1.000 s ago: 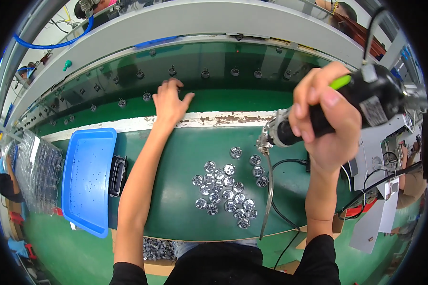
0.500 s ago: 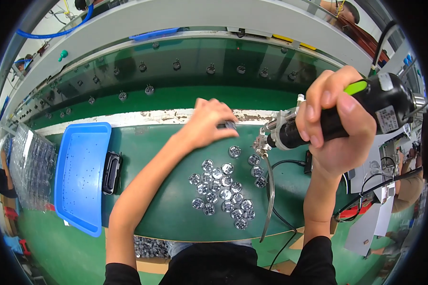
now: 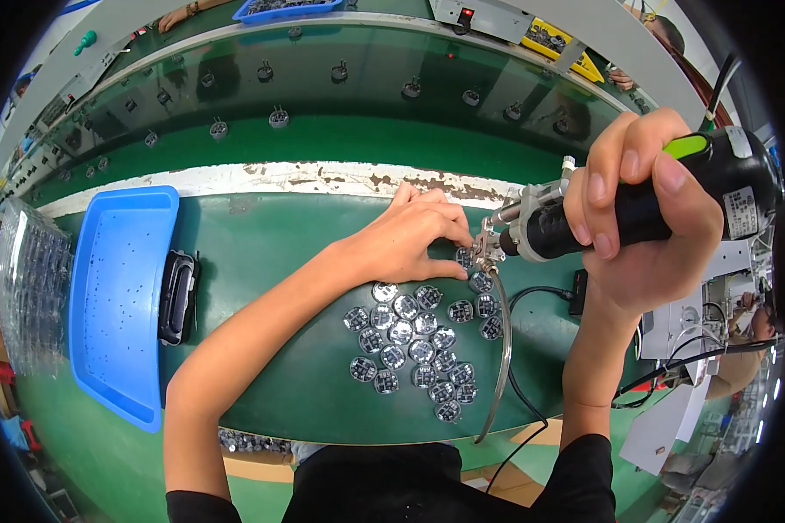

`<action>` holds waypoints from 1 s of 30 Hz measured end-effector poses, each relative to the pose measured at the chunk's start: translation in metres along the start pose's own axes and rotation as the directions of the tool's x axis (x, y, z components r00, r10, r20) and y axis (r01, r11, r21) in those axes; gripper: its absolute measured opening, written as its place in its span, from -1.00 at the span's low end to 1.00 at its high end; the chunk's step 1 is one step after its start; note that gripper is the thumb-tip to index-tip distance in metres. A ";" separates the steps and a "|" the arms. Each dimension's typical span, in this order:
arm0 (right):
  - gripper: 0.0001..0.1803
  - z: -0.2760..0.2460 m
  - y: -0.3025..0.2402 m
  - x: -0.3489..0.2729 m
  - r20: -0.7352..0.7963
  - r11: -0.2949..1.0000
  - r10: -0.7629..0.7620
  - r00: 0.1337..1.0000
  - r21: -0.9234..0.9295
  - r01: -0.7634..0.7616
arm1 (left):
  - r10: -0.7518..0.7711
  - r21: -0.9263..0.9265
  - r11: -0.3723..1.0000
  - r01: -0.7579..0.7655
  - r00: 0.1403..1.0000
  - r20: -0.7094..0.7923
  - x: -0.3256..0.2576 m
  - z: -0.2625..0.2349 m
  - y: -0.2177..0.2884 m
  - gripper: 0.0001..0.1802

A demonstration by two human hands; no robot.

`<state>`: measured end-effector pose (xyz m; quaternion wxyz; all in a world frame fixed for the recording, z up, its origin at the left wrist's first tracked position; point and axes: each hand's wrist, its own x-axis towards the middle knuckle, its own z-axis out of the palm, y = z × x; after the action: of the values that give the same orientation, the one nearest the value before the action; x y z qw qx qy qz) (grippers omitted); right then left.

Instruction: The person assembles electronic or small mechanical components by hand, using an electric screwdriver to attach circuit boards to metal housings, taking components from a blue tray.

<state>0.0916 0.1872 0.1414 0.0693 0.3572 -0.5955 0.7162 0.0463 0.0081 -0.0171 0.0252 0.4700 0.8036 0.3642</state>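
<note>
My right hand (image 3: 650, 205) is wrapped around a black electric screwdriver (image 3: 545, 232) with a green lever, held tilted over the right side of the green bench. The screwdriver's metal nose piece (image 3: 488, 247), with a clear hose hanging from it, points down and to the left. Thumb and fingers of my left hand (image 3: 410, 237) close on a small round metal-rimmed part (image 3: 463, 258), right beside that nose. My fingers partly hide this part. Several similar round parts (image 3: 421, 351) lie on the bench in front of me, a few close below the nose.
At the left stands a blue tray (image 3: 80, 296) holding small dark specks, with a black case-like object (image 3: 179, 296) beside it and stacked clear plastic trays (image 3: 30, 288) beyond. Behind a worn white ledge (image 3: 262, 177), a green conveyor (image 3: 349, 139) carries spaced parts. A black cable (image 3: 515, 349) crosses the bench.
My left hand has come right, bringing a round part to the screwdriver's nose. The view has shifted, showing more of the conveyor's far side. My right hand keeps its hold on the screwdriver.
</note>
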 end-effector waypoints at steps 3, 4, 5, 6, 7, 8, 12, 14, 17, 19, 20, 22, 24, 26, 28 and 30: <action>-0.75 0.001 0.004 0.000 -0.016 1.000 0.028 0.999 -0.002 -0.028 | 0.003 -0.015 1.000 -0.003 1.000 0.002 0.001 0.000 0.000 -0.64; -0.75 0.001 0.004 0.000 -0.005 0.999 0.037 0.999 -0.035 -0.037 | -0.001 -0.013 1.000 0.001 1.000 0.004 0.001 -0.001 0.000 -0.64; -0.75 0.001 0.005 0.000 0.006 0.997 0.046 0.999 -0.068 -0.045 | -0.001 -0.014 1.000 0.001 1.000 0.003 0.002 -0.001 0.001 -0.65; -0.75 0.001 0.006 0.000 0.005 0.997 0.048 0.999 -0.067 -0.047 | -0.002 -0.015 1.000 0.002 1.000 0.003 0.001 0.000 0.000 -0.65; -0.75 0.002 0.008 0.000 0.001 0.997 0.048 0.999 -0.053 -0.048 | 0.007 -0.016 1.000 -0.007 1.000 -0.006 0.001 0.000 -0.001 -0.64; -0.75 0.003 0.009 0.000 -0.004 0.998 0.048 0.999 -0.039 -0.048 | 0.017 -0.016 1.000 -0.017 1.000 -0.016 0.001 0.000 -0.001 -0.64; -0.75 0.000 0.014 0.000 0.005 0.996 0.056 0.998 -0.067 -0.055 | 0.025 -0.016 1.000 -0.025 0.999 -0.024 0.000 0.001 -0.002 -0.64; -0.75 0.000 0.015 0.001 -0.002 0.992 0.085 0.996 -0.095 -0.085 | 0.029 -0.011 1.000 -0.029 0.999 -0.032 0.000 0.001 -0.002 -0.64; -0.75 0.001 0.016 0.002 0.004 0.974 0.094 0.996 -0.207 -0.091 | 0.036 -0.022 0.999 -0.037 0.998 -0.045 -0.001 0.003 -0.005 -0.65; -0.75 0.002 0.017 0.003 -0.009 0.978 0.097 0.995 -0.186 -0.097 | 0.028 -0.015 0.999 -0.029 0.999 -0.032 0.001 0.001 -0.003 -0.65; -0.74 0.002 0.017 0.004 -0.020 0.981 0.098 0.995 -0.166 -0.100 | 0.021 -0.007 1.000 -0.021 1.000 -0.020 0.002 0.001 -0.003 -0.65; -0.74 0.008 0.014 0.006 -0.082 0.972 0.098 0.992 -0.205 -0.113 | 0.019 -0.006 1.000 -0.019 1.000 -0.019 0.003 0.002 -0.001 -0.65; -0.74 0.012 0.013 0.007 -0.138 0.963 0.089 0.986 -0.241 -0.120 | 0.015 0.003 1.000 -0.015 1.000 -0.019 0.003 0.002 -0.002 -0.65; -0.74 0.013 0.019 0.006 -0.127 0.970 0.064 0.990 -0.224 -0.092 | 0.027 0.011 1.000 -0.027 0.998 -0.050 0.000 0.003 -0.004 -0.64; -0.75 0.016 0.019 0.005 -0.150 0.968 0.020 0.989 -0.244 -0.056 | 0.010 0.003 1.000 -0.010 1.000 -0.030 0.000 0.000 -0.004 -0.63; -0.75 0.020 0.011 0.004 -0.170 0.976 0.064 0.983 -0.196 -0.097 | -0.008 -0.008 1.000 0.008 1.000 -0.011 0.000 -0.002 -0.003 -0.62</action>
<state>0.0915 0.1652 0.1351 0.1247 0.2639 -0.6720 0.6806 0.0433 0.0058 -0.0173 0.0239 0.4646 0.8042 0.3698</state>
